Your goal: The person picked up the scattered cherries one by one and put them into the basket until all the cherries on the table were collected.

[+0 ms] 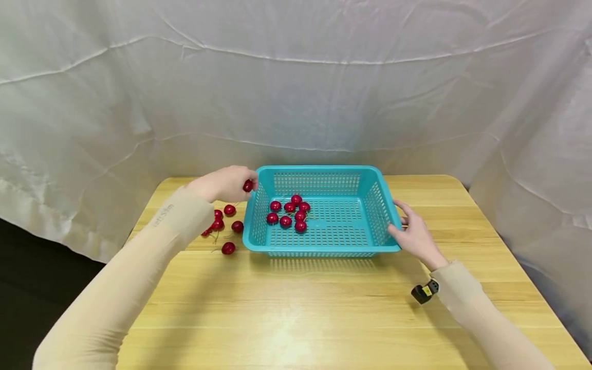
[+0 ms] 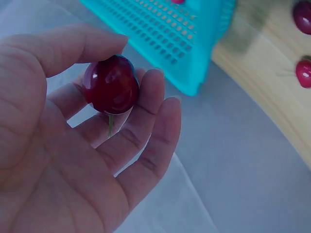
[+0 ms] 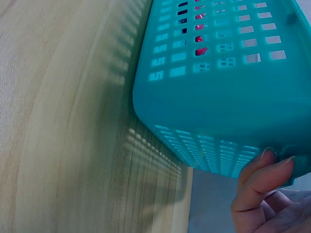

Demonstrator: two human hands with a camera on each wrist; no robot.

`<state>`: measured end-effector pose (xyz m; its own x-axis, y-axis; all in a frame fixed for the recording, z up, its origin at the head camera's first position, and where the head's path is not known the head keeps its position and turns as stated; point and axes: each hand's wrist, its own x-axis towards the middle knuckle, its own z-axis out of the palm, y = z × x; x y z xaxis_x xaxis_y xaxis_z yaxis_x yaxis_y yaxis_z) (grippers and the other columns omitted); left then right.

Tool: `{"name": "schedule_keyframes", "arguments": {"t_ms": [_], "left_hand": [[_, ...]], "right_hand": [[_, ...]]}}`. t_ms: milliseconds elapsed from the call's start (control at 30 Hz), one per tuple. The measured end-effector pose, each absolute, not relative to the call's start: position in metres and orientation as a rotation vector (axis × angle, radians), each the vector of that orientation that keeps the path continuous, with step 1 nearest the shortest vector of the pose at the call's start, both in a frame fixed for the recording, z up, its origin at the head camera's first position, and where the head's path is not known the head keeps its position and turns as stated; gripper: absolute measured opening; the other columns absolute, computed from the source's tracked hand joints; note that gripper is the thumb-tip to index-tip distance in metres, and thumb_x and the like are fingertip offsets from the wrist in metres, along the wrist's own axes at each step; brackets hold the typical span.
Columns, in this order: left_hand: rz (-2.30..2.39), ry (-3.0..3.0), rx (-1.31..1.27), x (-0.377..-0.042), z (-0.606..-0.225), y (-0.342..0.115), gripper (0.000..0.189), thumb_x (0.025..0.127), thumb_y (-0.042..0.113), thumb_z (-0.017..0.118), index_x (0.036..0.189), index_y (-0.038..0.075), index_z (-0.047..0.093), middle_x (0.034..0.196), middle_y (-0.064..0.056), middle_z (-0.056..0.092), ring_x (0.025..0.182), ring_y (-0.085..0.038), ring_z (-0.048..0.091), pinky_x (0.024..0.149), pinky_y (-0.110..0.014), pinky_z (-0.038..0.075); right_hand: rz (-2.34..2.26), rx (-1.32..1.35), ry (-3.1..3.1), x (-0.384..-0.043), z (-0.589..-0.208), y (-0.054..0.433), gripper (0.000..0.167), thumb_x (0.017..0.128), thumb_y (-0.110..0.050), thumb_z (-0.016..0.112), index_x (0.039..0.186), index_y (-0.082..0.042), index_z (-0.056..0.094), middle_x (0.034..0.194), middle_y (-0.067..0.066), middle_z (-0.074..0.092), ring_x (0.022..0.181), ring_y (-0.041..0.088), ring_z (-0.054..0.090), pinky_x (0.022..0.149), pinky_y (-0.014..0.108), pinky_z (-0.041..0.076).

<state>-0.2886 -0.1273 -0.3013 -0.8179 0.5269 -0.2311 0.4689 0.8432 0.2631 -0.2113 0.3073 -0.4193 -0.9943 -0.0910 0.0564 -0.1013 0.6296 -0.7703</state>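
A dark red cherry (image 2: 111, 86) with a short green stem is pinched between the thumb and fingers of my left hand (image 1: 227, 183). That hand is at the left rim of a turquoise plastic basket (image 1: 324, 248), over its back left part. At the opposite end, my right hand (image 1: 416, 234) grips the basket's right rim, with the thumb on the near side and fingertips (image 3: 279, 170) curled at the edge. Several red cherries (image 1: 285, 221) lie inside, gathered in the left half of the perforated floor.
Left of the basket, several loose cherries (image 1: 228, 248) with thin stems lie on the wooden table (image 1: 296, 308), some partly behind the left sleeve. A pale cloth (image 1: 319, 103) hangs behind the table and along its sides. A small black device (image 1: 423, 293) is strapped at the right wrist.
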Motion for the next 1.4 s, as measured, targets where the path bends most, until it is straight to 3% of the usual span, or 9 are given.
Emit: {"name": "schedule_keyframes", "arguments": {"t_ms": [433, 600, 800, 1133, 1400], "left_hand": [[0.272, 2.683, 0.787, -0.308, -0.299, -0.059, 0.02, 0.092, 0.005, 0.055, 0.109, 0.012, 0.063, 0.1, -0.005, 0.059, 0.091, -0.021, 0.052, 0.078, -0.032, 0.044], [0.279, 2.656, 0.79, -0.313, -0.305, -0.04, 0.017, 0.095, 0.009, 0.057, 0.111, 0.012, 0.062, 0.095, -0.004, 0.055, 0.086, -0.019, 0.05, 0.077, -0.031, 0.042], [0.337, 2.607, 0.77, -0.318, -0.322, -0.018, 0.021, 0.093, 0.004, 0.052, 0.111, 0.012, 0.06, 0.102, -0.004, 0.055, 0.083, -0.016, 0.046, 0.075, -0.029, 0.041], [0.333, 2.612, 0.679, -0.316, -0.364, 0.003, 0.014, 0.096, 0.005, 0.054, 0.107, 0.014, 0.06, 0.108, -0.004, 0.056, 0.092, -0.019, 0.048, 0.076, -0.031, 0.04], [0.316, 2.607, 0.679, -0.313, -0.377, 0.015, 0.027, 0.097, 0.003, 0.051, 0.121, 0.008, 0.064, 0.106, -0.003, 0.056, 0.091, -0.019, 0.048, 0.077, -0.03, 0.041]], "right_hand": [[1.341, 0.165, -2.819, -0.21, -0.419, 0.307, 0.073, 0.095, -0.005, 0.054, 0.159, -0.001, 0.02, 0.125, 0.042, 0.06, 0.099, 0.045, 0.072, 0.067, 0.036, 0.062], [1.344, 0.161, -2.819, -0.209, -0.42, 0.307, 0.073, 0.095, -0.005, 0.054, 0.16, -0.001, 0.02, 0.125, 0.042, 0.06, 0.099, 0.044, 0.072, 0.067, 0.036, 0.062], [1.358, 0.169, -2.812, -0.21, -0.419, 0.307, 0.073, 0.096, -0.005, 0.054, 0.16, -0.001, 0.019, 0.125, 0.043, 0.06, 0.098, 0.045, 0.072, 0.066, 0.037, 0.063], [1.36, 0.151, -2.815, -0.207, -0.421, 0.306, 0.072, 0.096, -0.006, 0.054, 0.16, -0.002, 0.02, 0.125, 0.041, 0.06, 0.098, 0.043, 0.072, 0.066, 0.035, 0.062], [1.365, 0.162, -2.807, -0.207, -0.42, 0.305, 0.073, 0.096, -0.005, 0.054, 0.16, -0.002, 0.02, 0.125, 0.042, 0.06, 0.099, 0.044, 0.072, 0.066, 0.034, 0.062]]}}
